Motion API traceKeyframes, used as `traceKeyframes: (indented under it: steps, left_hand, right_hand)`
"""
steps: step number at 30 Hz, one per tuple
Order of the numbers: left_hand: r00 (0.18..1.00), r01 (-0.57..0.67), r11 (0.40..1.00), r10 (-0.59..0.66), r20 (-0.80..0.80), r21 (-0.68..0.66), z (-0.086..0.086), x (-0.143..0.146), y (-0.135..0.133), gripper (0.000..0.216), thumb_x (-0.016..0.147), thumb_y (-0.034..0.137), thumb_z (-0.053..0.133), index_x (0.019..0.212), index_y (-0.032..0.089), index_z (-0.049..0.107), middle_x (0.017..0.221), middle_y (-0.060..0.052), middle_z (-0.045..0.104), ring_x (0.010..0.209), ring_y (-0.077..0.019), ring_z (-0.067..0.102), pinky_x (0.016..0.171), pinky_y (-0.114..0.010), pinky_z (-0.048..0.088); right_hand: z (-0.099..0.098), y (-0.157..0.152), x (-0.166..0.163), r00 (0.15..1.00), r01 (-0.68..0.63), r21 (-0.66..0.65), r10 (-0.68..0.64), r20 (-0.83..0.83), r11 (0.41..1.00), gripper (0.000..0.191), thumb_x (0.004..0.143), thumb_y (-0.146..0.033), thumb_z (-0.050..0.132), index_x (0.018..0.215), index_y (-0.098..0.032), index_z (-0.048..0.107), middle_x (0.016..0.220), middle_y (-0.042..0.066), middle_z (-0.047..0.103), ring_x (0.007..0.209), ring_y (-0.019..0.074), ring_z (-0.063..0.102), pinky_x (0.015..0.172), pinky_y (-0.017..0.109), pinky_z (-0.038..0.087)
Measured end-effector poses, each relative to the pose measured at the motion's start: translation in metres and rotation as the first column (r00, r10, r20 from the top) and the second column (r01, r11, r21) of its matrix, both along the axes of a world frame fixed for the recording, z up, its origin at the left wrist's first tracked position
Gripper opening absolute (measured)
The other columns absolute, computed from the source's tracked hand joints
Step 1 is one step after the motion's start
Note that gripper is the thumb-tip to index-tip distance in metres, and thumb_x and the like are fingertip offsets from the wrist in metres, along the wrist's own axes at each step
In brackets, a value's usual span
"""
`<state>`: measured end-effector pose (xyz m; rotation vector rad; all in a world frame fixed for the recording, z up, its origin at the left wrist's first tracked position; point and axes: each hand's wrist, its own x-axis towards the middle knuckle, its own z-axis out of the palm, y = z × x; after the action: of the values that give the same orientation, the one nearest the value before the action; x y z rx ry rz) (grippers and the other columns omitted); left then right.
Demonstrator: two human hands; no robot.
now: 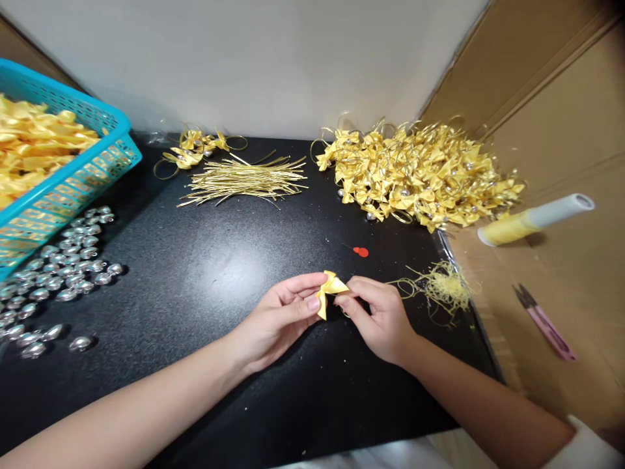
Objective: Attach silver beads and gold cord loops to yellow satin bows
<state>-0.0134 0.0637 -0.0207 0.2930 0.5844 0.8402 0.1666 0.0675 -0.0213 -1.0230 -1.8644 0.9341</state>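
Note:
Near the front middle of the black table, my left hand (pixel 286 316) pinches a yellow satin ribbon bow (pixel 333 284) between thumb and fingers. Just right of it, my right hand (pixel 381 316) is closed, its fingertips pressed together beside the bow's right tip. What sits in that pinch is hidden; a thin pale strand shows just below the fingers. Behind my right hand lies a tangle of yellow thread (pixel 446 290), one loop of it reaching toward the knuckles. A small red piece (pixel 361 251) lies flat beyond the hands.
At left, a blue basket (pixel 114 120) holds many yellow bows, with silver beads (pixel 73 280) beside it. Gold ties (pixel 247 179) lie at the back, near a few finished bows (pixel 195 146). A large heap of bows (pixel 415 176), a tube (pixel 534 220) and pink thread snips (pixel 547 326) are at right.

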Motion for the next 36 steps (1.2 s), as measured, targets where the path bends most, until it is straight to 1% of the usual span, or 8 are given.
traceKeyframes:
  steps: [5, 8, 11, 14, 18, 22, 29, 36]
  left_hand:
    - [1.000, 0.015, 1.000, -0.015, 0.005, 0.002, -0.0004, -0.0008, -0.0002, 0.027, 0.071, 0.015, 0.081, 0.096, 0.022, 0.075, 0.092, 0.002, 0.077, 0.086, -0.0067, 0.069, 0.080, -0.014, 0.049]
    - [1.000, 0.018, 1.000, -0.018, 0.011, 0.006, -0.0012, -0.0010, -0.0008, 0.027, 0.071, 0.014, 0.081, 0.097, 0.022, 0.076, 0.091, 0.002, 0.077, 0.082, -0.0055, 0.068, 0.079, -0.014, 0.050]
    - [0.999, 0.026, 1.000, -0.026, 0.018, 0.012, -0.0017, -0.0006, -0.0012, 0.027, 0.072, 0.014, 0.080, 0.097, 0.022, 0.076, 0.088, 0.003, 0.076, 0.077, -0.0042, 0.067, 0.076, -0.013, 0.050]
    - [0.999, 0.027, 0.999, -0.028, 0.024, 0.020, -0.0017, 0.0002, -0.0011, 0.027, 0.071, 0.014, 0.081, 0.097, 0.022, 0.076, 0.087, 0.003, 0.076, 0.077, -0.0045, 0.068, 0.076, -0.013, 0.050]
    - [0.999, 0.036, 0.999, -0.037, 0.024, 0.031, -0.0016, 0.0005, -0.0007, 0.026, 0.072, 0.014, 0.080, 0.096, 0.022, 0.076, 0.086, 0.003, 0.076, 0.075, -0.0049, 0.068, 0.076, -0.014, 0.050]
    - [0.999, 0.037, 0.998, -0.038, 0.021, 0.040, -0.0009, 0.0003, -0.0003, 0.026, 0.072, 0.013, 0.079, 0.096, 0.023, 0.076, 0.085, 0.003, 0.076, 0.074, -0.0053, 0.067, 0.075, -0.014, 0.050]
    - [0.999, 0.026, 0.998, -0.027, 0.021, 0.054, 0.0013, -0.0003, 0.0016, 0.022, 0.073, 0.020, 0.079, 0.095, 0.019, 0.077, 0.089, -0.001, 0.077, 0.079, -0.0084, 0.069, 0.077, -0.015, 0.051]
    - [0.999, 0.028, 0.999, -0.029, 0.030, 0.036, -0.0006, -0.0008, -0.0008, 0.023, 0.072, 0.016, 0.080, 0.093, 0.023, 0.076, 0.089, 0.002, 0.077, 0.081, -0.0071, 0.070, 0.081, -0.016, 0.051]
  right_hand:
    - [0.0004, -0.0003, 0.0000, 1.000, 0.000, -0.004, 0.000, -0.007, 1.000, 0.021, 0.090, -0.013, 0.054, 0.069, -0.017, 0.054, 0.061, -0.003, 0.048, 0.056, 0.0077, 0.043, 0.054, 0.021, 0.035]
    - [0.0007, -0.0007, -0.0008, 1.000, 0.004, -0.033, -0.005, -0.018, 0.999, 0.021, 0.091, -0.014, 0.054, 0.070, -0.017, 0.055, 0.062, -0.003, 0.047, 0.057, 0.0078, 0.043, 0.055, 0.022, 0.035]
    - [0.0007, -0.0021, -0.0027, 0.999, 0.006, -0.101, -0.011, -0.050, 0.995, 0.023, 0.091, -0.016, 0.054, 0.069, -0.017, 0.054, 0.061, -0.004, 0.047, 0.057, 0.0075, 0.044, 0.056, 0.021, 0.035]
    - [0.0005, -0.0042, -0.0050, 0.993, -0.006, -0.196, -0.016, -0.113, 0.981, 0.025, 0.092, -0.019, 0.054, 0.067, -0.017, 0.054, 0.061, -0.004, 0.050, 0.058, 0.0075, 0.047, 0.057, 0.021, 0.036]
    - [-0.0008, -0.0058, -0.0066, 0.978, -0.034, -0.330, -0.036, -0.205, 0.943, 0.026, 0.092, -0.025, 0.054, 0.066, -0.017, 0.055, 0.061, -0.003, 0.053, 0.059, 0.0085, 0.050, 0.058, 0.022, 0.039]
    - [-0.0025, -0.0061, -0.0067, 0.961, -0.068, -0.406, -0.051, -0.274, 0.911, 0.026, 0.092, -0.028, 0.054, 0.068, -0.018, 0.056, 0.062, -0.002, 0.055, 0.060, 0.0088, 0.051, 0.059, 0.021, 0.040]
    - [-0.0014, -0.0068, -0.0066, 0.967, -0.057, -0.421, -0.055, -0.249, 0.905, 0.025, 0.091, -0.027, 0.055, 0.068, -0.018, 0.057, 0.062, -0.002, 0.054, 0.060, 0.0092, 0.050, 0.059, 0.022, 0.040]
    - [-0.0019, -0.0065, -0.0063, 0.967, -0.064, -0.423, -0.048, -0.249, 0.904, 0.026, 0.091, -0.027, 0.055, 0.067, -0.018, 0.055, 0.062, -0.002, 0.054, 0.059, 0.0093, 0.050, 0.059, 0.023, 0.040]
